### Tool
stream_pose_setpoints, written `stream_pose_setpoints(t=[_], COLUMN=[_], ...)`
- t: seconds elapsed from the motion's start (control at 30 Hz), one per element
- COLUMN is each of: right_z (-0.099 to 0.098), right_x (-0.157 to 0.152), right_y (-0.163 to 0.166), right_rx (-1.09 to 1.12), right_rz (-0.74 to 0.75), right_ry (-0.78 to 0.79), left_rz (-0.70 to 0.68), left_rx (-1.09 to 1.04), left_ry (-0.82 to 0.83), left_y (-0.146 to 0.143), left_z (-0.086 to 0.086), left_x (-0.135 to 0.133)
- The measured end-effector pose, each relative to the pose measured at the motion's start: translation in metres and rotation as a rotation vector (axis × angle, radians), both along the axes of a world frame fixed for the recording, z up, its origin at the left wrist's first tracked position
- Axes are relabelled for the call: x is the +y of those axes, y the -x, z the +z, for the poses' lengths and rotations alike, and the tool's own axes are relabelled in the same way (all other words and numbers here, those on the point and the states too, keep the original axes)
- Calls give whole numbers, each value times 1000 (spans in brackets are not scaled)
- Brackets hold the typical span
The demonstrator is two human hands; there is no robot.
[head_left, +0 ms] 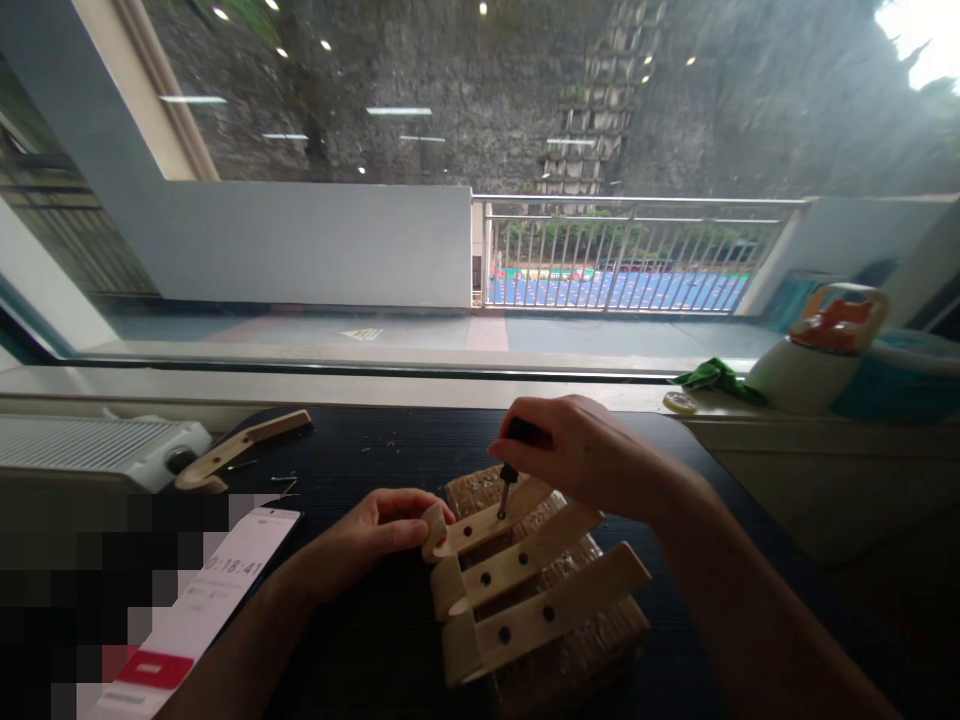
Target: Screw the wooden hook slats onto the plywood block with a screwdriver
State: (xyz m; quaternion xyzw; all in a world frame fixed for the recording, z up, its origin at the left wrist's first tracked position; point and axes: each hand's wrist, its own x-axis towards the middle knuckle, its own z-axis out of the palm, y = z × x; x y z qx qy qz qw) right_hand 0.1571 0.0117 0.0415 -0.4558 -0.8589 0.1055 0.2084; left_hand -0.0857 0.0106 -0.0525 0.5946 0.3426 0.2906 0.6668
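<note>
My left hand (386, 522) pinches the wooden hook (484, 525); my right hand (581, 445), gripping the screwdriver (509, 474), should press straight down.

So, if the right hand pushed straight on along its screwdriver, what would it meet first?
The wooden piece held by the left hand: the right hand grips a screwdriver that points down at it. The tip looks near or touching; depth is hard to judge.
</note>
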Motion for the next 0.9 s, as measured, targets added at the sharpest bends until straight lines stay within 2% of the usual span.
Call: stream_pose_setpoints(t=[0.23,0.5,0.7,0.83,0.9], right_z=[-4,5,0,6,11], right_x=[3,-6,-1,-2,-5], right_y=[3,-1,-2,-8,-13], right_rx=[-31,15,10,103,122], right_rz=[-66,78,17,-19,-50], right_ry=[-56,25,2,-31,-47], left_rz=[30,21,26,56,97], left_rx=[11,25,17,3,51], left_ry=[-2,-10,-9,-30,-85], left_y=[-2,-1,0,1,6], left_z=[1,2,-1,-3,3], left_x=[-2,-2,-1,-3,-5])
